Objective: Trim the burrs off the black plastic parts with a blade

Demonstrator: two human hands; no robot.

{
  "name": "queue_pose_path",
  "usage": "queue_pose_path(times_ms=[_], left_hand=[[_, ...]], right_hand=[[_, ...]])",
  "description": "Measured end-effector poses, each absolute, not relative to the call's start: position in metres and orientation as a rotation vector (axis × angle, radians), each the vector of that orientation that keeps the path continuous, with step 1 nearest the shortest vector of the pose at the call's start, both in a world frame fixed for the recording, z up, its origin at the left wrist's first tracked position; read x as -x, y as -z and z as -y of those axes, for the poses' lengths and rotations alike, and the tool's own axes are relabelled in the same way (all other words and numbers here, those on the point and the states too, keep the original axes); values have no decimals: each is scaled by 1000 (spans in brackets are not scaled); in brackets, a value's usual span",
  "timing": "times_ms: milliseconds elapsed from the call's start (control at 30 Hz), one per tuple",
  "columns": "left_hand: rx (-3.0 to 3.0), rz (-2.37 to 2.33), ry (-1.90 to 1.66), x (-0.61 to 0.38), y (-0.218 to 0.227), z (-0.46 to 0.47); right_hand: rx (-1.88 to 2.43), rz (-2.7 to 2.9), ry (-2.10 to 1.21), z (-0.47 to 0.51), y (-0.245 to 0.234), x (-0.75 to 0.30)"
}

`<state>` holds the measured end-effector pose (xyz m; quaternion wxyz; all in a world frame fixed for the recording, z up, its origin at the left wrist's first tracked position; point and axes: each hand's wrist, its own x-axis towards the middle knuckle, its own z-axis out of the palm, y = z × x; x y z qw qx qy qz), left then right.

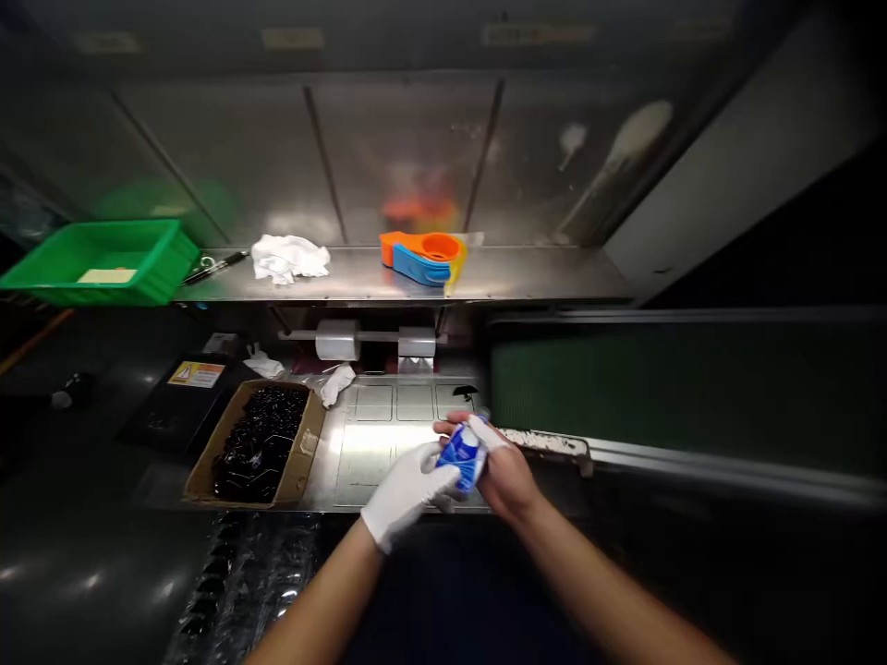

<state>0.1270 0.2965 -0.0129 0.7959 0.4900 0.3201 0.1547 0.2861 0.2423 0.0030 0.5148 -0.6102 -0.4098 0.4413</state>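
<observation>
A blue and white plastic packet [462, 454] is held up between my two hands over the steel work surface [388, 443]. My left hand [408, 489] wears a white glove and pinches the packet's near side. My right hand [500, 465] looks bare, with a bit of white at the fingers, and grips the packet from the right. To the left of my hands lies a cardboard tray [299, 453] filled with glossy black items. The packet's print is too small to read.
A steel shelf [527, 277] holds a green crate [103, 263], a dark marker or tool [214, 268], a crumpled white cloth [289, 259] and an orange and blue dispenser [421, 260]. Film rolls [337, 340] stand below it. A green conveyor belt [693, 388] runs along the right.
</observation>
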Motion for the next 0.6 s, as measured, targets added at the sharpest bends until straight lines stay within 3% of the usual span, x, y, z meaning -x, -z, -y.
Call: queue_pose_path(times_ms=[233,600], left_hand=[[-1005,-806,-303,-99,9,-317],[-1086,-900,-329,-110,33,-330]], right_hand=[[1400,966,-1270,-261,23,-277],[1698,1159,-728,-250,39,-280]])
